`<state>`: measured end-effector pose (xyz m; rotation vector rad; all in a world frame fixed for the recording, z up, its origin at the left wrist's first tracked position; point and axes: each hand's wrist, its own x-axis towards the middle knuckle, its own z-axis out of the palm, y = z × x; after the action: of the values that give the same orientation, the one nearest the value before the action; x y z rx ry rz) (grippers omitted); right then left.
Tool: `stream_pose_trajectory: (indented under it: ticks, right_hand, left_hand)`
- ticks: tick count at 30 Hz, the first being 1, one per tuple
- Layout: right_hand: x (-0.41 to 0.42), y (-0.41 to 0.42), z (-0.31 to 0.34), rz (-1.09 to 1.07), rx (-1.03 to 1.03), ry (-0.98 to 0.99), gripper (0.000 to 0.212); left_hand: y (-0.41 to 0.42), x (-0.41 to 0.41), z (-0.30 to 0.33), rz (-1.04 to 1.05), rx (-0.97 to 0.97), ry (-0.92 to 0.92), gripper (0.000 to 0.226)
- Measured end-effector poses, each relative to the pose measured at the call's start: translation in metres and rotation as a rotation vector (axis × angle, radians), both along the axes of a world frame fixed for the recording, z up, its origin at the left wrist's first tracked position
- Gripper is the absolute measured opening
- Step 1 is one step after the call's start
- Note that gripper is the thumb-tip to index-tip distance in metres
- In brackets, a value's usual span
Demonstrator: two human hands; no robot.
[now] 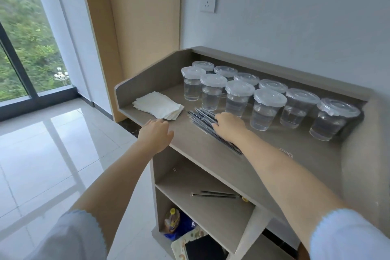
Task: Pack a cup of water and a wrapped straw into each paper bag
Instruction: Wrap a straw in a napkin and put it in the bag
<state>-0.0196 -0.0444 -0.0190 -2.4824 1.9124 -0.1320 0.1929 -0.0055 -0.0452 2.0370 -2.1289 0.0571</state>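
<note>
Fingers of the right hand curled onto the wrapped straws; left hand relaxed, apart, beside the paper bags.

Daylight is coming through a dark-framed window at nine o'clock, with green foliage showing beyond and glare lying on the glossy pale floor tiles. A tan wood panel is standing at twelve o'clock beside a white wall carrying a socket. A grey shelf is sitting below the tabletop.
</note>
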Motion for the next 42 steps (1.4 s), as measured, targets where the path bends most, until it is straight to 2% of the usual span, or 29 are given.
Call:
stream_pose_trajectory:
  ticks: [10, 23, 27, 30, 32, 34, 42]
  right_hand:
    - [0.016, -0.057, -0.016, -0.031, -0.026, 0.065, 0.025]
    - [0.025, -0.065, -0.017, -0.079, -0.009, 0.113, 0.023]
    - [0.026, -0.068, -0.014, -0.082, -0.016, 0.081, 0.014]
    - [0.027, -0.069, -0.009, -0.079, -0.018, 0.032, 0.035]
    - [0.028, -0.069, -0.005, -0.060, -0.032, -0.009, 0.029]
    - [0.028, -0.071, 0.000, -0.033, -0.054, -0.035, 0.014]
    - [0.029, -0.075, 0.005, -0.009, -0.098, -0.070, 0.019]
  left_hand:
    - [-0.046, 0.013, -0.003, 0.037, -0.039, 0.006, 0.034]
    - [-0.067, 0.020, -0.008, 0.017, -0.077, -0.051, 0.034]
    - [-0.072, 0.025, -0.010, 0.025, -0.095, -0.064, 0.034]
    - [-0.079, 0.027, -0.010, 0.040, -0.065, -0.073, 0.033]
    - [-0.084, 0.028, -0.012, 0.051, -0.033, -0.070, 0.033]
    - [-0.089, 0.027, -0.013, 0.057, 0.005, -0.073, 0.032]
    - [-0.098, 0.020, -0.011, 0.098, 0.060, -0.067, 0.038]
